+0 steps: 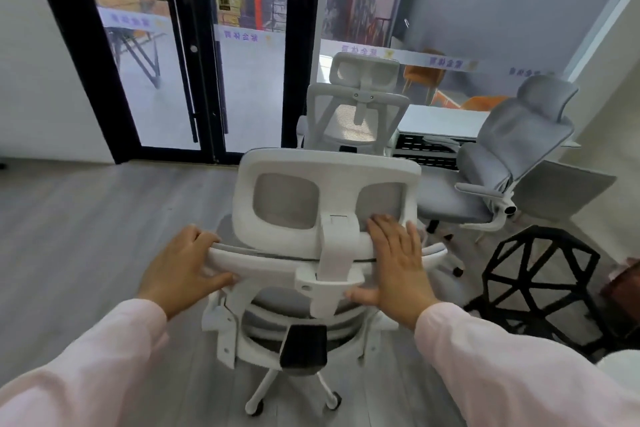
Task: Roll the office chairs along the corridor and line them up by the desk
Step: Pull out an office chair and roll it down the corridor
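Three office chairs crowd the middle and right of the frame. My left hand (pixel 180 263) curls its fingers over the top rail of the nearest one, a white plastic-framed office chair with grey mesh back and headrest (pixel 332 260), at centre bottom. My right hand (pixel 398 263) lies flat on the lower edge of its headrest, fingers straight and slightly spread, thumb resting on the rail below. Both arms wear pale pink sleeves (pixel 104 357).

Directly beyond it, at upper centre, stands a second white mesh-backed office chair (pixel 356 114), its back toward me, just beside the white rectangular desk (pixel 443 121) at upper right. A grey fabric-upholstered office chair with white arms (pixel 512 156) sits at the right of the frame, against the desk's near edge and close to my chair's right side. At lower right a black open-lattice metal stool (pixel 540 281) stands near my chair's base. Black-framed glass doors (pixel 194 45) fill the upper left, and grey wood-plank floor (pixel 86 218) spreads across the left.
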Demonstrator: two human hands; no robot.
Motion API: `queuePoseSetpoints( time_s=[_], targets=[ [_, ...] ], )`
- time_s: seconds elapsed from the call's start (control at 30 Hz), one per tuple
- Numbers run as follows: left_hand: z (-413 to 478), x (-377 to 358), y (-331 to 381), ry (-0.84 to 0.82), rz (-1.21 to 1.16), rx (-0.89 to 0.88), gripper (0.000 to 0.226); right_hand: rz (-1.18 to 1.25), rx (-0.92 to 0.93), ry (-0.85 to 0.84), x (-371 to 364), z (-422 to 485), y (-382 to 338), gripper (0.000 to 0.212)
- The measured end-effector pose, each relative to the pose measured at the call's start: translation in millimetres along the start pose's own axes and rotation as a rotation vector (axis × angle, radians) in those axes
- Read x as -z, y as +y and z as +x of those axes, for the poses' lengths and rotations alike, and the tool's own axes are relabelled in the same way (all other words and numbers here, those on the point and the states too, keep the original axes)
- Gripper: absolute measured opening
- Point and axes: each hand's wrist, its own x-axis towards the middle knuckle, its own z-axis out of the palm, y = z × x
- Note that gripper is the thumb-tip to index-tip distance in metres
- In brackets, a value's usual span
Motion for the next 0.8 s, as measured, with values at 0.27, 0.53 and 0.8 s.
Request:
queuePoseSetpoints(
  time_s=[0.27, 0.53, 0.8],
  targets=[
    [-64.0, 23.0, -32.8, 0.125, -0.010, 0.124, 0.072, -0.001, 0.150, 0.102, -15.6, -2.3, -51.8, 0.112],
    [-144.1, 35.6, -24.6, 0.240, 0.046, 0.400, 0.069, 0.131, 0.416, 0.053, -16.1, 13.7, -76.4, 0.110],
    [-227.6, 48.3, -16.6, 0.357, 0.202, 0.654, 0.054, 0.197, 0.699, -0.009, -10.3, 32.6, -134.7, 0.113]
  ],
)
